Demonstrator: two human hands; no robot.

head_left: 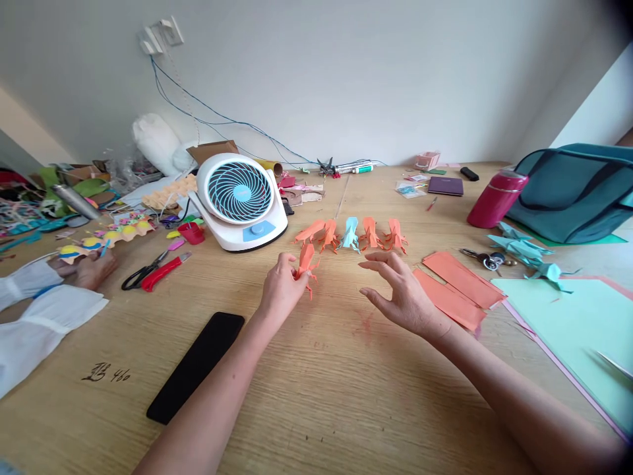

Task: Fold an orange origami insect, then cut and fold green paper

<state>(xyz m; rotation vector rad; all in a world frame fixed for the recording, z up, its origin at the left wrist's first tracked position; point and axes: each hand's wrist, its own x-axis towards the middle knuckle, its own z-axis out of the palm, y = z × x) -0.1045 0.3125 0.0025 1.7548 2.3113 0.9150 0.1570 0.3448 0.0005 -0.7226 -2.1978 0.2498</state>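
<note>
Between the thumb and fingers of my left hand (287, 287) is an orange folded paper figure (306, 260) with thin legs, held just above or on the wooden table (316, 396). My right hand (395, 290) hovers with its fingers apart and nothing in them. Behind both hands stands a row of similar figures: several orange ones (394, 234) and one light blue one (350, 234). Orange paper strips (452, 297) lie to the right of my right hand.
A white fan (242, 198) stands behind left; scissors (143, 270), a red knife (165, 272) and a black case (198, 366) lie left. Another person's hand (96, 267) is far left. Teal figures (524, 251), a pink bottle (497, 198) and green paper (568, 323) sit right.
</note>
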